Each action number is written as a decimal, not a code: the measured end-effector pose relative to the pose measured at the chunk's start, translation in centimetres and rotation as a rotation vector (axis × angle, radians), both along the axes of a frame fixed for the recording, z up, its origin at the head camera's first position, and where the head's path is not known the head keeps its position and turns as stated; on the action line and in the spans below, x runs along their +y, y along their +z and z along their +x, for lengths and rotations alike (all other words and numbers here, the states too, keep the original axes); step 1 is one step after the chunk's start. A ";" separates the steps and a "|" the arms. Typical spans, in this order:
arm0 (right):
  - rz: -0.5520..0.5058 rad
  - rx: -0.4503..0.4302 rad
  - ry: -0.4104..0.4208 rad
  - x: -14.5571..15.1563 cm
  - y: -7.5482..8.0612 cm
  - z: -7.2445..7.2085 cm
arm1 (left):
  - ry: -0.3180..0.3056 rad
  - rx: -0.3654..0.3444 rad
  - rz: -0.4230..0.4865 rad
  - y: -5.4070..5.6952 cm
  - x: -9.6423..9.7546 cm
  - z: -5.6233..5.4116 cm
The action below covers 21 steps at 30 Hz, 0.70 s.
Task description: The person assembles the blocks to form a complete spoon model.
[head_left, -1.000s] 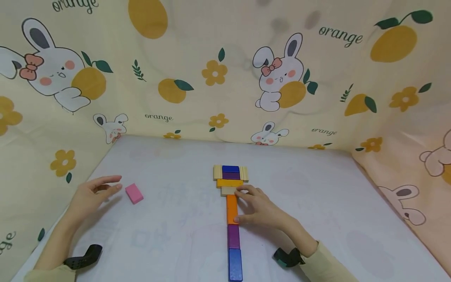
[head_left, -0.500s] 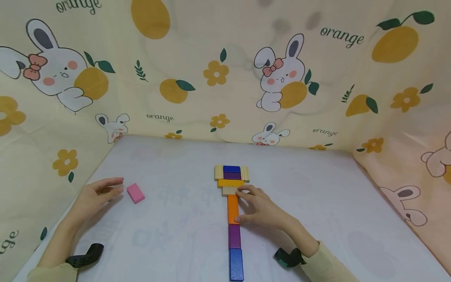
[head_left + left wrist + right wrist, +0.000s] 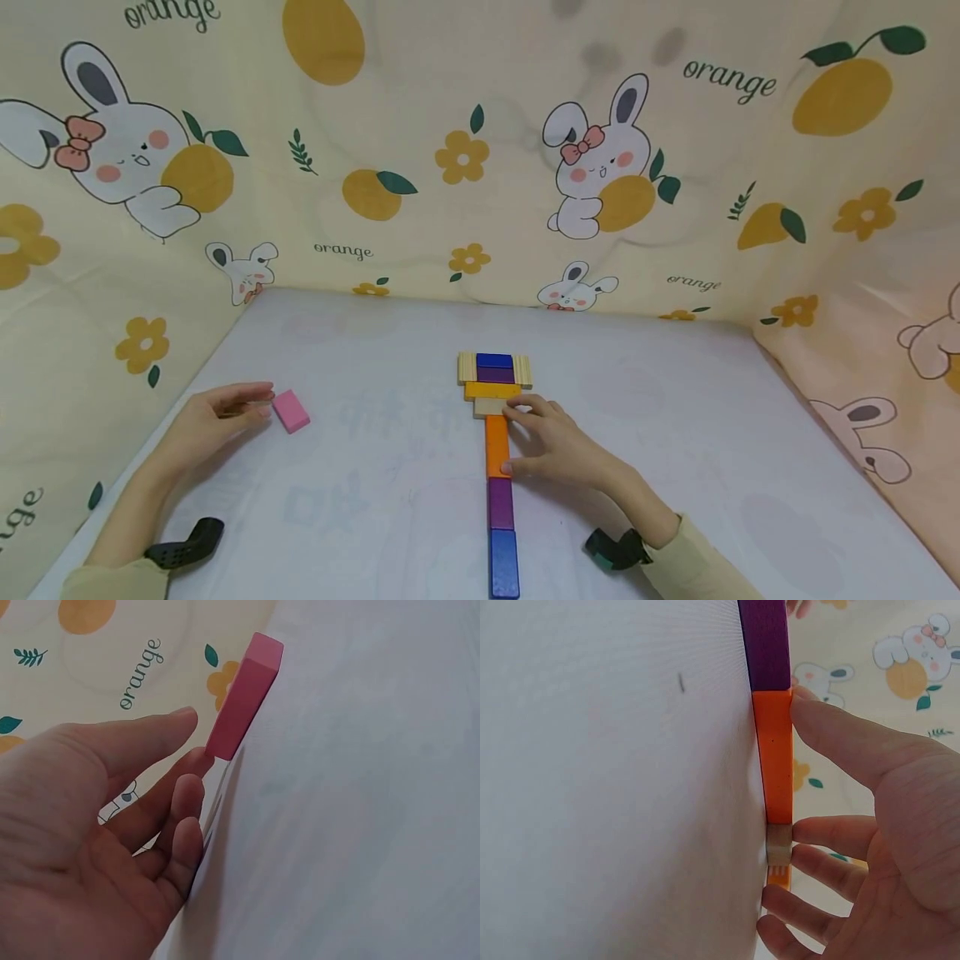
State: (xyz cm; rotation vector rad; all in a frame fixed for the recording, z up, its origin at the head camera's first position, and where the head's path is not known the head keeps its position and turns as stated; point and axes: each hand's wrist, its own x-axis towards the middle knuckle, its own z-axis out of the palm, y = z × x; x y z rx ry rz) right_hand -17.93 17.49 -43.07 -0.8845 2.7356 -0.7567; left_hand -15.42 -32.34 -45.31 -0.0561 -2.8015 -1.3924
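A pink block (image 3: pixel 292 412) lies on the white table at the left. My left hand (image 3: pixel 206 425) hovers with relaxed, parted fingers, its tips right at the block's near side; the left wrist view shows an index fingertip by the lower end of the pink block (image 3: pixel 246 697). In the middle, my right hand (image 3: pixel 555 442) rests against a row of blocks. Its thumb touches the orange block (image 3: pixel 774 757), close to the joint with the purple block (image 3: pixel 767 645). Two of its fingertips touch the side of the beige block (image 3: pixel 779 844).
The row runs toward me through a purple block (image 3: pixel 500 503) to a blue block (image 3: pixel 504 563). At its far end a yellow block (image 3: pixel 492 390) lies crosswise, below a dark blue block (image 3: pixel 494 361) between pale striped pieces (image 3: pixel 467 368). Patterned cloth (image 3: pixel 405 108) stands behind the table.
My left hand has moved right, its fingertips coming up to the pink block. The right hand stays in place at the row, while the whole view shifts slightly.
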 end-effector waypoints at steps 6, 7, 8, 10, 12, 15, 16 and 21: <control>0.005 0.006 -0.005 0.0 -0.1 0.0 | -0.014 0.021 -0.021 -0.1 0.1 0.0; 0.006 0.008 -0.005 0.0 -0.1 0.0 | -0.014 0.021 -0.020 0.0 0.1 0.0; 0.008 0.011 -0.005 0.0 -0.1 0.0 | -0.013 0.019 -0.016 0.0 0.1 0.0; 0.008 0.013 -0.004 0.1 -0.2 0.0 | -0.016 0.009 -0.012 0.0 0.2 0.0; 0.008 0.014 -0.004 0.1 -0.2 -0.1 | -0.023 -0.005 -0.005 0.1 0.2 0.1; 0.009 0.019 -0.001 0.1 -0.3 -0.1 | -0.040 -0.020 0.002 0.3 0.3 0.1; 0.009 0.021 0.000 0.1 -0.4 -0.1 | -0.046 -0.019 0.000 0.3 0.3 0.1; 0.011 0.031 0.005 0.1 -0.4 -0.2 | -0.070 0.011 -0.019 0.2 0.6 0.1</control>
